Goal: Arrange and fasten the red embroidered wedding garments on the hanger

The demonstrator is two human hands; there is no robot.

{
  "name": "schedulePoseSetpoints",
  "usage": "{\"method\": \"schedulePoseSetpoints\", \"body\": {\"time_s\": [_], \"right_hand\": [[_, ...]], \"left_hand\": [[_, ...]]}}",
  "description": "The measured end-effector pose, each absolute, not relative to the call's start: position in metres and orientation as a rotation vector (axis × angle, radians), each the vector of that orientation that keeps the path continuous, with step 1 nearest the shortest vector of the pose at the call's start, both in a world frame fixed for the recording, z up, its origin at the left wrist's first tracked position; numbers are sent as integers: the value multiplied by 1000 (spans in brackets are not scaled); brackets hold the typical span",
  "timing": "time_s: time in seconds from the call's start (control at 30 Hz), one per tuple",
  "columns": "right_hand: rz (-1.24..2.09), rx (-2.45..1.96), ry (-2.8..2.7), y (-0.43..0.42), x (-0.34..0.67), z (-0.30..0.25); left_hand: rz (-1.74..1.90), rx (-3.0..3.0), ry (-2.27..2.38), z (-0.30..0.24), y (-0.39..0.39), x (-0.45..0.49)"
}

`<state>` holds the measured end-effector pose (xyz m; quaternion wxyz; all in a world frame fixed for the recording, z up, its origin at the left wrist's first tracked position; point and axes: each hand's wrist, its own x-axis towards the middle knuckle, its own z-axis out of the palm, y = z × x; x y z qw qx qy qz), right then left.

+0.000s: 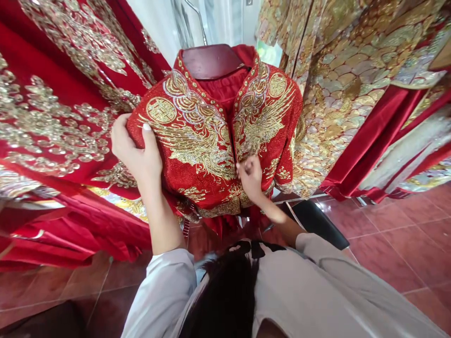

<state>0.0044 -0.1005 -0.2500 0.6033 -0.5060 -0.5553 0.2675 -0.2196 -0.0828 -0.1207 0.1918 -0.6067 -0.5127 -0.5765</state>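
Jacket (204, 141) hung upright on its hanger (210, 60) straight ahead of you, long axis vertical. Your left hand (136, 150) gripped its shoulder edge; your right hand (250, 177) pinched the front opening near the hem, nearer you.

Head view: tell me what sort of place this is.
Probably a bridal-wear shop or dressing room: a red jacket on a wooden hanger, more gold-embroidered garments hanging alongside, tiled floor.

Bright, even daylight from behind; sharp centre, strong wide-angle warping toward edges.
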Motion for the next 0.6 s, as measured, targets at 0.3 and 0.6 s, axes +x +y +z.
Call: {"method": "schedulePoseSetpoints", "body": {"time_s": [0.3,0.6], "right_hand": [[688,-1515,-1218,-197,43,-406],[-114,-1417,-1223,-113,151,-238]], "left_hand": [[-1699,-1735,-1320,-128,-88,-223],[-1733,-1723,-1351,-123,-74,-229]]}}
